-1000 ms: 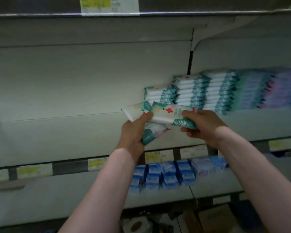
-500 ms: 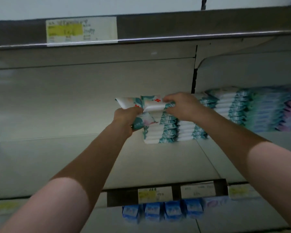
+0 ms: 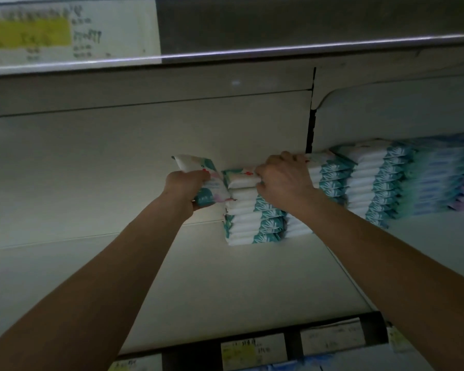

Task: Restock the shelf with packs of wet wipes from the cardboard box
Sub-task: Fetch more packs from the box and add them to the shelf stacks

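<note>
My right hand (image 3: 281, 180) is curled over the near end of the top pack (image 3: 241, 178), thumb under and fingers over, seating it on the leftmost stack (image 3: 249, 223) of wet wipes at the back of the shelf (image 3: 225, 285). My left hand (image 3: 184, 184) grips a spare pack (image 3: 193, 163), tilted with one corner up, just beside that stack's left side; there may be a second pack under it, I cannot tell. To finish this placement well I would slide the top pack back until its teal end lines up with the ones beneath it, press it flat, and only then loosen the fingers, since these soft packs look likely to slip off a tall pile (this one is already about level with the neighbouring stacks (image 3: 370, 183)). The spare pack probably belongs in a fresh pile on the bare shelf to the left, laid the same way round. The cardboard box is out of view. As for writing, the packs show teal leaf printing and a small red mark, but no brand I can read. The price tag (image 3: 70, 30) on the rail above has a yellow band and blurred characters, and the shelf-edge tags (image 3: 239, 350) below are equally illegible.
</note>
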Action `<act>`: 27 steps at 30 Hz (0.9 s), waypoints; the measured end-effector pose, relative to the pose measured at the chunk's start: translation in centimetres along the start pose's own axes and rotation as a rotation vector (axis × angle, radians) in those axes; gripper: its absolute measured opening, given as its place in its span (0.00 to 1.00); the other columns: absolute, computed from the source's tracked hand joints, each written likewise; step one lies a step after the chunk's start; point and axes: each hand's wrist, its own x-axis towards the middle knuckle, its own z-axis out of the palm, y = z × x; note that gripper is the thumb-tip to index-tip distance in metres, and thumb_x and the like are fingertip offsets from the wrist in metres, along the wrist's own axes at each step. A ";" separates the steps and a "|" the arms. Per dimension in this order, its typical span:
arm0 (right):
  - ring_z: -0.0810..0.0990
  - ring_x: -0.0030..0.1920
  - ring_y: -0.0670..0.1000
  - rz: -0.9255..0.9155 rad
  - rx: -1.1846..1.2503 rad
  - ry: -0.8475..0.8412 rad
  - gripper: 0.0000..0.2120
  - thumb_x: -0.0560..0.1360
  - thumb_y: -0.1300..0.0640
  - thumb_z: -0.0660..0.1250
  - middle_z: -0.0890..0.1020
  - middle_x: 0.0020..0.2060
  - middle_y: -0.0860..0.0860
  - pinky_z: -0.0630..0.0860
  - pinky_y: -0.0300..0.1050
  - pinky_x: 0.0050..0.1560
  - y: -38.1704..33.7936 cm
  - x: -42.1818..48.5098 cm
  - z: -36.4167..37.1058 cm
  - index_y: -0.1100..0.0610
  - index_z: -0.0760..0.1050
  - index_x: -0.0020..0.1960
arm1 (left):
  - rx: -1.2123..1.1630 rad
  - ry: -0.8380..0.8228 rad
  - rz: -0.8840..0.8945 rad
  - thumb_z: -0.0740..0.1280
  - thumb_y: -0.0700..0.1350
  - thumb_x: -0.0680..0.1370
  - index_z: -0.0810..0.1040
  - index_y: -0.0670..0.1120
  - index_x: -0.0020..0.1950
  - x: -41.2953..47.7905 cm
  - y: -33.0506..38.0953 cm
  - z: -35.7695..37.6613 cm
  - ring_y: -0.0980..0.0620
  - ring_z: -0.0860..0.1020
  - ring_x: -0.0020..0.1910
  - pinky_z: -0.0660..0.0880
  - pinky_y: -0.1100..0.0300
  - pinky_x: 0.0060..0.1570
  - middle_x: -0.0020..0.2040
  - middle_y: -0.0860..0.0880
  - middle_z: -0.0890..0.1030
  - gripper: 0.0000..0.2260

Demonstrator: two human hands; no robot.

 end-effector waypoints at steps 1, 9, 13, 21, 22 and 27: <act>0.69 0.61 0.56 -0.017 0.028 0.007 0.17 0.77 0.50 0.61 0.77 0.59 0.53 0.61 0.49 0.60 0.0 0.0 0.1 0.50 0.75 0.64 | -0.012 0.013 0.005 0.67 0.35 0.76 0.69 0.40 0.60 0.3 0.2 -0.4 0.41 0.80 0.51 0.80 0.45 0.48 0.55 0.40 0.78 0.14; 0.72 0.62 0.55 -0.028 0.058 -0.032 0.19 0.76 0.47 0.63 0.77 0.61 0.53 0.62 0.47 0.60 -0.1 0.7 0.7 0.48 0.74 0.66 | -0.105 0.017 0.005 0.63 0.40 0.80 0.72 0.43 0.59 0.3 0.9 -1.7 0.40 0.81 0.52 0.79 0.41 0.52 0.56 0.40 0.80 0.08; 0.73 0.61 0.56 0.007 0.172 -0.081 0.18 0.77 0.51 0.62 0.77 0.61 0.54 0.66 0.47 0.60 0.3 0.6 -0.6 0.52 0.74 0.66 | -0.269 -0.106 -0.036 0.61 0.40 0.81 0.71 0.42 0.63 -0.6 1.5 -1.1 0.43 0.81 0.46 0.81 0.49 0.34 0.55 0.40 0.80 0.11; 0.84 0.38 0.51 0.521 1.537 -0.355 0.12 0.77 0.53 0.66 0.85 0.42 0.57 0.80 0.40 0.34 -0.5 -0.5 -4.2 0.61 0.77 0.53 | -0.519 -0.257 -0.175 0.56 0.37 0.82 0.73 0.36 0.57 -1.9 2.2 2.9 0.44 0.80 0.51 0.76 0.51 0.46 0.45 0.39 0.79 0.09; 0.85 0.40 0.51 0.508 1.591 -0.400 0.12 0.77 0.53 0.67 0.85 0.43 0.58 0.80 0.40 0.34 -0.4 -0.4 -4.2 0.61 0.76 0.55 | -0.506 -0.253 -0.178 0.56 0.36 0.82 0.73 0.35 0.52 -2.1 2.2 3.4 0.44 0.79 0.56 0.75 0.52 0.48 0.45 0.39 0.79 0.08; 0.82 0.32 0.49 0.576 1.528 -0.288 0.04 0.75 0.62 0.69 0.83 0.39 0.57 0.80 0.39 0.33 1.0 0.8 -3.9 0.62 0.76 0.48 | -0.282 -0.252 -0.159 0.64 0.39 0.79 0.72 0.40 0.44 -2.3 2.4 4.5 0.46 0.78 0.42 0.78 0.52 0.44 0.43 0.40 0.77 0.06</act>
